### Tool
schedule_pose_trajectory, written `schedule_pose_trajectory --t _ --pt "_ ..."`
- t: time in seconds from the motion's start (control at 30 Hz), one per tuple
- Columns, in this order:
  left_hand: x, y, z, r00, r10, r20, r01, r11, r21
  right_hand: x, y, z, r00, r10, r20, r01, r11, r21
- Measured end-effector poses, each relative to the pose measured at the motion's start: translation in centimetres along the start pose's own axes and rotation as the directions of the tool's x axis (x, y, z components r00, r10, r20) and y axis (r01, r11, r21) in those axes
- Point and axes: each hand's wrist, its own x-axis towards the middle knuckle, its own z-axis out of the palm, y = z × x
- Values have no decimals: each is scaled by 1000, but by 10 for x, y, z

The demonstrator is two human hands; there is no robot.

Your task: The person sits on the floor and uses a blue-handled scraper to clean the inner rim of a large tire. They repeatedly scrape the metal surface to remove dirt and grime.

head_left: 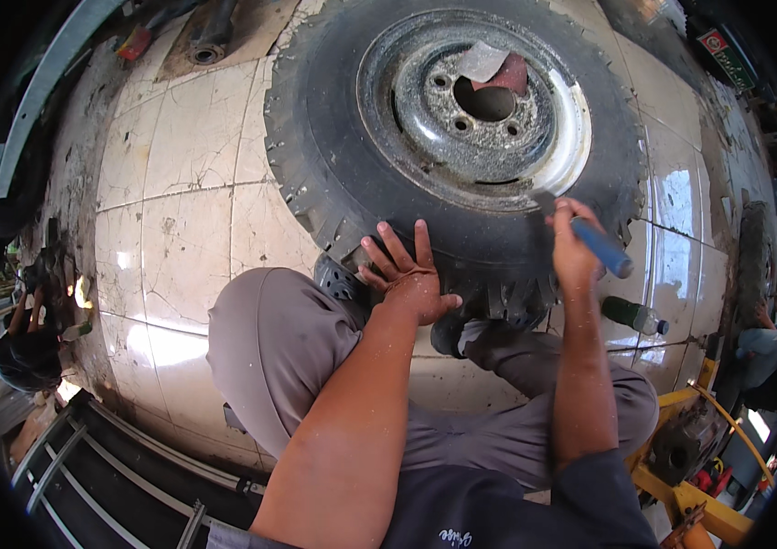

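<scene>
A large black tyre (333, 137) lies flat on the floor, on a steel wheel rim (448, 165) with worn, flaking paint and a bright bare stretch along its right side. My left hand (414, 285) rests open on the tyre's near sidewall, fingers spread. In my right hand (575, 247) is a scraper with a blue handle (604, 249); its flat grey blade meets the rim's near right edge. A folded piece of sandpaper (487, 64), grey on one face and reddish on the other, lies over the hub's centre hole.
Right of my leg, a green bottle (628, 315) lies on the tiled floor (192, 210). A yellow metal frame (681, 476) stands at lower right, a black rack with metal bars (114, 467) at lower left. Other people sit at the far left (27, 343) and right (763, 352).
</scene>
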Motion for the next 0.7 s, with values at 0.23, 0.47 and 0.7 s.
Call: schedule_pose_trajectory --t 0.23,0.47,0.7 --pt "2 8 -3 1000 -11 28 11 1000 2 9 28 5 996 -77 50 81 994 -77" --pt "1 0 1 1000 12 -6 -12 1000 -13 -6 -33 -11 988 129 84 -132 990 41" --pt "2 0 2 1000 2 -9 -2 1000 -4 -4 -23 -9 992 125 9 -124 976 179"
